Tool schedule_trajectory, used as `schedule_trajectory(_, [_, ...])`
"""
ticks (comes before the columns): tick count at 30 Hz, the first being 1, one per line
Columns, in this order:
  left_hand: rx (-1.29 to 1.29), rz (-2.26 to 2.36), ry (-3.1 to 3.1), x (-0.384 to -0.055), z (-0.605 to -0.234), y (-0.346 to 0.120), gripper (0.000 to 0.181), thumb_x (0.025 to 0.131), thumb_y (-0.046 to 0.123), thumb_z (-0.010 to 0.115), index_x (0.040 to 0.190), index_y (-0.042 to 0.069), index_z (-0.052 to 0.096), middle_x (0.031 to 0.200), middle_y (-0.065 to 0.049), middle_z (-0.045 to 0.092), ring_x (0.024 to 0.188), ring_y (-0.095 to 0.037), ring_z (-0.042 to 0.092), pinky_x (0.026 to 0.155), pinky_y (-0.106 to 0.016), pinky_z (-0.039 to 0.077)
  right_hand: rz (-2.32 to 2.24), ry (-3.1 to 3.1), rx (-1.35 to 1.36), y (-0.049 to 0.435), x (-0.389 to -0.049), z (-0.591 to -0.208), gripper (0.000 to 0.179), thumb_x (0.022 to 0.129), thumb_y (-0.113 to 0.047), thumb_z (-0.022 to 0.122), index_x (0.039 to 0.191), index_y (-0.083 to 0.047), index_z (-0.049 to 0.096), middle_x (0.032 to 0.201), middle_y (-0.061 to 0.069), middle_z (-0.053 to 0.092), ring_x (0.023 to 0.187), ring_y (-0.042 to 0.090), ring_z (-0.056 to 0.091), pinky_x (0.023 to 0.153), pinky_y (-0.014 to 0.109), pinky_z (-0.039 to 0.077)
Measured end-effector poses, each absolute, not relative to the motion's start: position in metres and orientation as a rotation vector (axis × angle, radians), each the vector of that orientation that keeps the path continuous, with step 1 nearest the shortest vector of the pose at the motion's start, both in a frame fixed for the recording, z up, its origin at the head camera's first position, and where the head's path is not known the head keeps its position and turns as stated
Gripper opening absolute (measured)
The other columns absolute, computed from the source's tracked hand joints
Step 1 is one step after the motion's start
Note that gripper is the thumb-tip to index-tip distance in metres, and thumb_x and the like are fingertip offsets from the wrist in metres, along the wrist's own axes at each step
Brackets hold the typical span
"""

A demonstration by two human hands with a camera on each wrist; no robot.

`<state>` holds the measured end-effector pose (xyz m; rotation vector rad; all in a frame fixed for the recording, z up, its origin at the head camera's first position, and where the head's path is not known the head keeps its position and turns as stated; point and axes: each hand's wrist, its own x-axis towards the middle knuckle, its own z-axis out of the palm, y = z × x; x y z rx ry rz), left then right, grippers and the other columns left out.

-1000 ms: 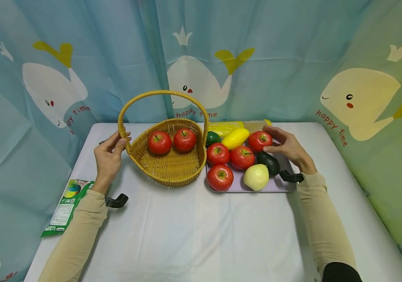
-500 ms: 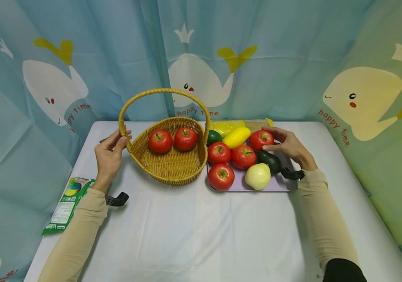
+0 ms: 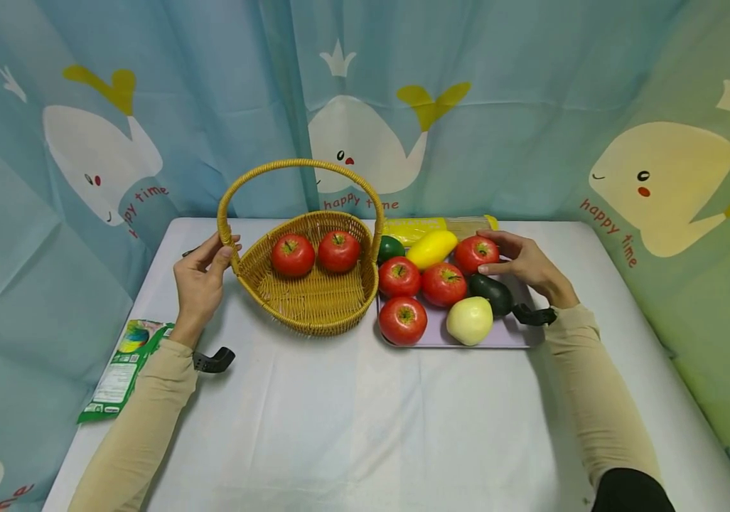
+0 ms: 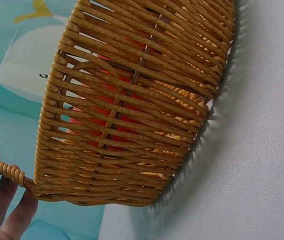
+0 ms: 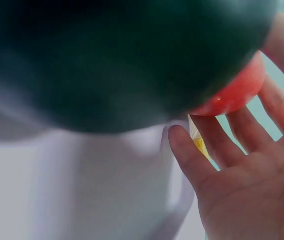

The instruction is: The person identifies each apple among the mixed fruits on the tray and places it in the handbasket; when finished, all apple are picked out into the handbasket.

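Observation:
My left hand (image 3: 201,279) grips the base of the handle (image 3: 227,238) of a wicker basket (image 3: 301,313); the left wrist view shows fingers (image 4: 14,212) behind the handle. Two red apples (image 3: 293,255) sit inside the basket. On the lilac tray (image 3: 512,336) to its right, my right hand (image 3: 527,267) holds a red apple (image 3: 476,254) between thumb and fingers. In the right wrist view that apple (image 5: 236,92) is partly hidden by a dark green avocado-like fruit (image 5: 132,65). Several more red apples (image 3: 444,284) lie on the tray.
The tray also bears a pale yellow-green fruit (image 3: 470,321), a long yellow fruit (image 3: 431,249) and a dark green one (image 3: 391,249). A yellow packet (image 3: 419,229) lies behind. A green packet (image 3: 118,377) is by the left forearm. A whale-print curtain (image 3: 505,156) hangs behind the table.
Both hands stay at the same places on the basket handle and the back-right apple. The whole view has shifted slightly; nothing has visibly moved on the table.

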<state>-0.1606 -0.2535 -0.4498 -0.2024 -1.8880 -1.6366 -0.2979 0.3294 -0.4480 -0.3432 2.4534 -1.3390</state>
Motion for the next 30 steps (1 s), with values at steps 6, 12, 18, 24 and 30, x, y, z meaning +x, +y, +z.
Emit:
schedule_trajectory(6, [-0.191,-1.645,-1.887,-0.161,-0.450,-0.254,0.036,0.104,-0.001,0.063,0.139,0.006,0.070,0.123,-0.035,0.070,0.105,-0.011,0.078,0.087,-0.019,0.063,-1.336,2.463,-0.343,0.328,-0.298,-0.447,0.077,0.092,-0.016,0.085,0.160,-0.015,0.048,0.158,0.015,0.052,0.131,0.015,0.054,0.097,0.006,0.048])
schedule_trajectory(12, [-0.196,-1.642,-1.883,-0.161,-0.449,-0.253,0.036,0.104,-0.002,0.063,0.138,0.004,0.070,0.123,-0.036,0.070,0.105,-0.010,0.078,0.086,-0.017,0.063,-1.332,2.500,-0.327,0.328,-0.298,-0.447,0.075,0.091,-0.017,0.087,0.157,-0.014,0.052,0.155,0.014,0.055,0.123,0.015,0.058,0.094,0.007,0.051])
schedule_trajectory(18, [-0.194,-1.642,-1.887,-0.160,-0.449,-0.253,0.035,0.104,-0.002,0.063,0.138,0.004,0.070,0.123,-0.036,0.070,0.105,-0.009,0.077,0.087,-0.016,0.062,-1.352,2.539,-0.315,0.329,-0.300,-0.449,0.074,0.089,-0.016,0.089,0.154,-0.012,0.056,0.153,0.013,0.056,0.116,0.014,0.060,0.091,0.008,0.052])
schedule_trajectory(24, [-0.183,-1.648,-1.890,-0.160,-0.450,-0.253,0.035,0.104,-0.001,0.064,0.138,0.005,0.071,0.124,-0.035,0.070,0.105,-0.009,0.078,0.088,-0.018,0.063,-1.315,2.576,-0.269,0.332,-0.301,-0.447,0.075,0.088,-0.021,0.090,0.155,-0.012,0.056,0.155,0.013,0.055,0.119,0.023,0.057,0.089,0.008,0.051])
schedule_trajectory(30, [-0.179,-1.648,-1.894,-0.161,-0.450,-0.253,0.035,0.104,0.000,0.064,0.138,0.005,0.070,0.124,-0.034,0.071,0.105,-0.009,0.078,0.088,-0.018,0.063,-1.302,2.601,-0.187,0.337,-0.299,-0.439,0.077,0.088,-0.026,0.090,0.155,-0.013,0.055,0.151,0.014,0.056,0.119,0.025,0.052,0.084,0.013,0.052])
